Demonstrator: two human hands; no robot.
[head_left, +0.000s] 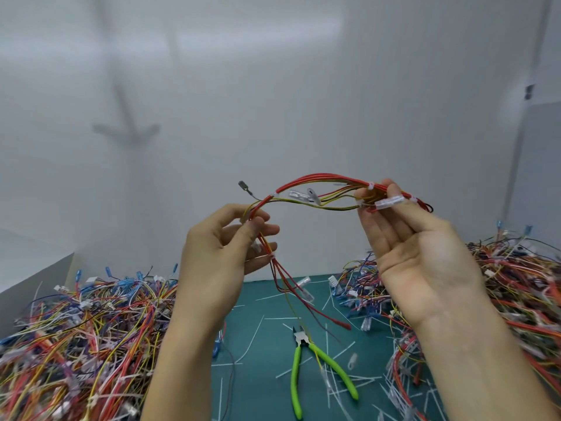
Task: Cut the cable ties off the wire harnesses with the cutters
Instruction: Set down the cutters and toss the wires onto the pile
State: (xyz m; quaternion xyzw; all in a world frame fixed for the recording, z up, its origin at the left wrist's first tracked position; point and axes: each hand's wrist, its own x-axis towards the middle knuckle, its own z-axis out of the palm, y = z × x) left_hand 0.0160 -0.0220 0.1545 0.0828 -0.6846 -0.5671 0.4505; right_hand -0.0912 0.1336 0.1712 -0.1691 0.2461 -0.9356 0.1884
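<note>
Holding wire harness [318,177] stretched in air between both hands, above desk [261,344]. Grip: left hand [218,247] pinches red-yellow wires between thumb and curled fingers, palm turned inward. Opposite, right hand [416,250] raised, palm toward wearer, fingertips clamping bundle beside white cable tie [371,186]. Below, cutters [303,344] lie unheld on desk, green handles splayed. My read: locate every tie first, hold close beside it, wires taut, nip tie only, never insulation.
</note>
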